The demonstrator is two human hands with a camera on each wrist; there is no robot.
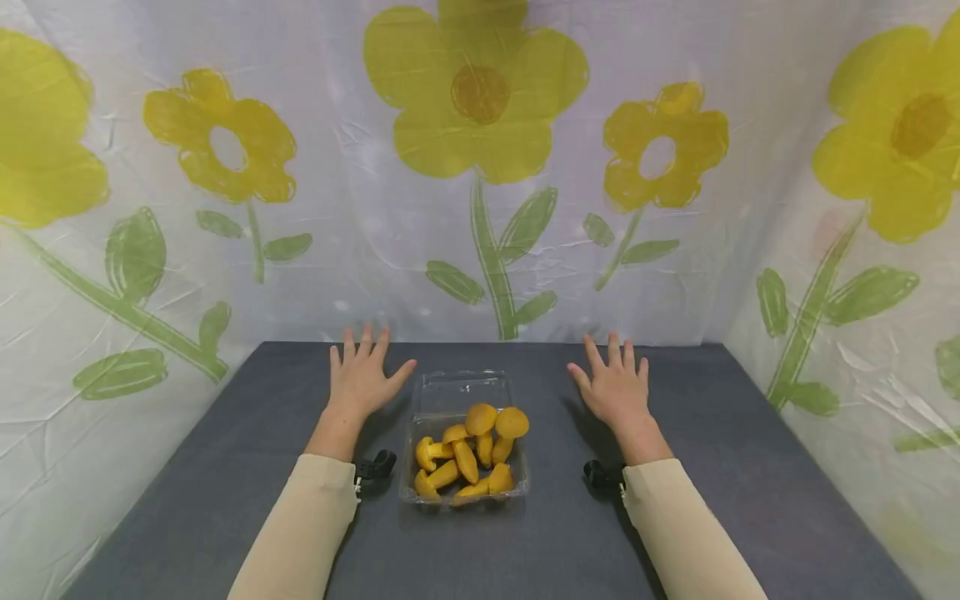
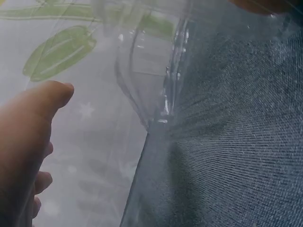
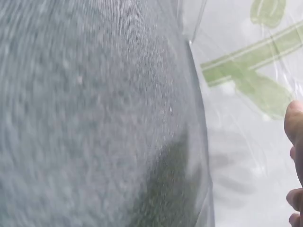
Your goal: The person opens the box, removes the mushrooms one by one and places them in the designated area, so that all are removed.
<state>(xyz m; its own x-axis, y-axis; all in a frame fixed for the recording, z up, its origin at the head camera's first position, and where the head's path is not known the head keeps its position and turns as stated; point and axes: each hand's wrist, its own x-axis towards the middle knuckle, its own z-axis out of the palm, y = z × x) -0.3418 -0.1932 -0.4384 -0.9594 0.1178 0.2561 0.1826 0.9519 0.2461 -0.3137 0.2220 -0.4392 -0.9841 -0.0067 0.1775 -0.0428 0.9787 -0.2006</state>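
Note:
Between my two hands on the dark table stands a clear plastic clamshell box (image 1: 405,483) with its lid (image 1: 461,392) folded back. Several yellow-orange mushrooms (image 1: 465,458) lie inside it. My left hand (image 1: 363,379) is to the left of the box, fingers straight and spread, holding nothing. To the right, my right hand (image 1: 615,383) is likewise spread with straight fingers and holds nothing. Neither hand touches the box. In the left wrist view the thumb (image 2: 47,99) shows near the clear plastic lid (image 2: 151,71). Only part of the right hand (image 3: 296,142) shows in the right wrist view.
A dark grey cloth-covered table (image 1: 555,542) reaches back to a pale curtain (image 1: 322,275) printed with yellow flowers. The same curtain closes off both sides. Black straps with wrist cameras (image 1: 375,467) sit at both cuffs.

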